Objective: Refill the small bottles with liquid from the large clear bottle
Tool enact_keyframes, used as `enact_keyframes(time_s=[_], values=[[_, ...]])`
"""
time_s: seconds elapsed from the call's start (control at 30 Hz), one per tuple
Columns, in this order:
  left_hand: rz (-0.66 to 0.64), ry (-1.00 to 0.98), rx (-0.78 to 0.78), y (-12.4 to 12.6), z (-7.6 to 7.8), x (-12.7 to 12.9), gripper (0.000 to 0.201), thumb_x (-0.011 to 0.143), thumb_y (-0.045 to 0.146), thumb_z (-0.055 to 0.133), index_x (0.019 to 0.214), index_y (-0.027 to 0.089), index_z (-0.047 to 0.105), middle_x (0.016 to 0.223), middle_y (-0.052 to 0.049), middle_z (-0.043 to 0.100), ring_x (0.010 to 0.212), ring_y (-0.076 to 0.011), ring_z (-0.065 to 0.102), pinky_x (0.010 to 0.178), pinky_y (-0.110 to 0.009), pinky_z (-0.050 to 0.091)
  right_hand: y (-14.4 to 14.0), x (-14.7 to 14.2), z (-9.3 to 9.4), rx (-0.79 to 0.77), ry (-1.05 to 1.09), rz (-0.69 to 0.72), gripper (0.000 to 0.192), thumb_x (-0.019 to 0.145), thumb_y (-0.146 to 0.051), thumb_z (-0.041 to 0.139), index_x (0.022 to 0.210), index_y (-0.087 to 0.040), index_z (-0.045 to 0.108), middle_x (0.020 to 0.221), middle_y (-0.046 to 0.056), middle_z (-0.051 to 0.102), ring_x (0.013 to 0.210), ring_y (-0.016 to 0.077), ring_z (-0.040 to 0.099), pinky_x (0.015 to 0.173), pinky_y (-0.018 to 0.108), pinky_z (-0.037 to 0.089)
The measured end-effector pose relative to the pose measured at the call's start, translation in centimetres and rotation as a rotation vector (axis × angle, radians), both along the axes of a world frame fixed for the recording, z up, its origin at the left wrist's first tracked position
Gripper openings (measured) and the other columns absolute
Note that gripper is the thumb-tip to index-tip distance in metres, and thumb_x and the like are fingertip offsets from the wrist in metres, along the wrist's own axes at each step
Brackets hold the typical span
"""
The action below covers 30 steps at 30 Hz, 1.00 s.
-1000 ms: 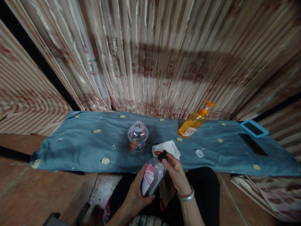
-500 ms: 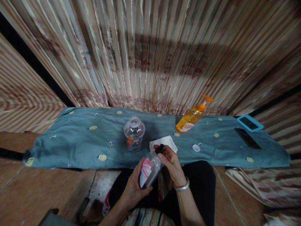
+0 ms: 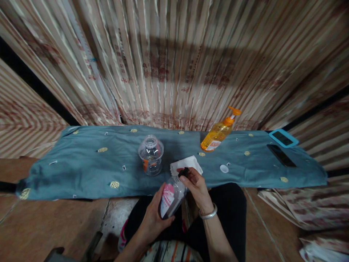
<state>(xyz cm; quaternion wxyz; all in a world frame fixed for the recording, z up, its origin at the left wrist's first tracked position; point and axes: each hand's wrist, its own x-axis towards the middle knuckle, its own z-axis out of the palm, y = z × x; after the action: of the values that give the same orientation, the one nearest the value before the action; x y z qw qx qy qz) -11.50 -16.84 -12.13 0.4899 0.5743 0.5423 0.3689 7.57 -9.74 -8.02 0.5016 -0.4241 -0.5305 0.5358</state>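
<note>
A blue cloth (image 3: 81,167) spans the floor, with a clear jar (image 3: 151,155) far of the small bottle (image 3: 170,196) (tilted, near centre), which the left hand (image 3: 152,218) grips while the right hand (image 3: 196,185) pinches its black cap (image 3: 184,172).

Blue cloth (image 3: 81,171) spread on the tiled floor (image 3: 40,225), items on top.
On it: clear open jar (image 3: 151,155) left of centre, white tissue (image 3: 186,164) beside it, small white cap (image 3: 224,168), orange pump bottle (image 3: 218,133) at back, black phone (image 3: 281,155) and blue-framed phone (image 3: 283,138) far right.
</note>
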Motion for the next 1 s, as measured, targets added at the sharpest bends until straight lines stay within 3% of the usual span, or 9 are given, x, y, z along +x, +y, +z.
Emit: enact_keyframes(time_s=[0.27,0.43,0.6,0.83,1.0], values=[[0.011,0.086,0.108,-0.1,-0.9,-0.4,0.094,0.071,0.017,0.077,0.157,0.023,0.040,0.154,-0.013,0.056,0.145,-0.0346,0.053,0.123,-0.055,0.042,-0.2,0.5,0.2,0.030,0.007,0.037,0.037,0.096,-0.040,0.071,0.127,-0.020,0.065,0.130,0.009,0.068,0.118,0.0262,0.066,0.103,0.052,0.053],[0.005,0.149,0.182,0.1,-1.5,-0.6,0.092,0.072,0.015,0.076,0.157,0.024,0.040,0.154,-0.013,0.057,0.142,-0.0347,0.056,0.120,-0.054,0.046,-0.3,0.4,0.3,0.040,-0.021,0.016,0.030,0.096,-0.038,0.072,0.119,-0.019,0.068,0.124,0.007,0.070,0.112,0.0241,0.068,0.100,0.050,0.054],[0.012,0.174,0.195,0.0,-1.7,-0.7,0.091,0.074,0.016,0.074,0.158,0.023,0.039,0.154,-0.014,0.056,0.142,-0.0338,0.056,0.119,-0.053,0.048,-0.6,0.6,0.9,0.054,-0.038,0.033,0.039,0.096,-0.040,0.071,0.129,-0.020,0.065,0.131,0.009,0.068,0.122,0.0272,0.065,0.107,0.054,0.050],[-0.011,0.181,0.196,0.1,-1.6,-0.8,0.090,0.074,0.016,0.074,0.157,0.022,0.041,0.154,-0.014,0.056,0.143,-0.0344,0.056,0.120,-0.053,0.047,-0.7,0.7,0.7,0.073,-0.076,-0.004,0.034,0.096,-0.040,0.071,0.123,-0.019,0.067,0.126,0.008,0.069,0.116,0.0254,0.068,0.101,0.051,0.054],[-0.048,0.173,0.191,0.1,-1.7,-1.0,0.091,0.073,0.015,0.075,0.157,0.026,0.041,0.156,-0.012,0.055,0.145,-0.0343,0.054,0.122,-0.053,0.045,0.6,3.9,0.1,0.084,-0.178,-0.165,0.038,0.100,-0.044,0.065,0.129,-0.019,0.064,0.131,0.010,0.067,0.114,0.0249,0.068,0.097,0.049,0.057]])
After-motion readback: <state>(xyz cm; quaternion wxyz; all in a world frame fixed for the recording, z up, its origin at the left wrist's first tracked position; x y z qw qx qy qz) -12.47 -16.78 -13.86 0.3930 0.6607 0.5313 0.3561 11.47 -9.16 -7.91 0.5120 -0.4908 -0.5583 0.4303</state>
